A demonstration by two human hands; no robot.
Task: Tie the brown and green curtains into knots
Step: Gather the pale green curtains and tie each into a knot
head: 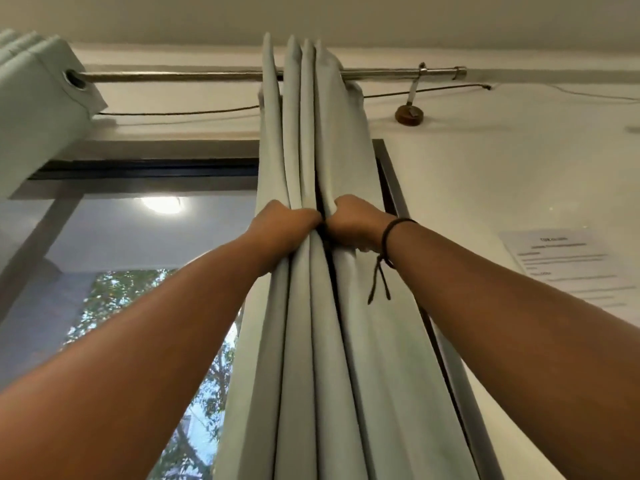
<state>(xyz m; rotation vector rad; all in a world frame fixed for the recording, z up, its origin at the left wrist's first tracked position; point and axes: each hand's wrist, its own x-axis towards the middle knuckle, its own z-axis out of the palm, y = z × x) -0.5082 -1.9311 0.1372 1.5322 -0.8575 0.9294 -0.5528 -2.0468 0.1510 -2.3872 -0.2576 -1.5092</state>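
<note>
Two hands, left grip (285, 225) and right grip (355, 221), clench gathered green curtain (311, 341) between them

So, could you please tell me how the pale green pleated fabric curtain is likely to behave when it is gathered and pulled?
The pale green pleated fabric curtain probably handles floppy: it hangs in soft folds and bunches where the left hand and right hand grip it. It likely slides along the metal rod when tugged sideways.

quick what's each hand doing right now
Left hand: grip closed on the green curtain.
Right hand: grip closed on the same curtain's folds.
</note>
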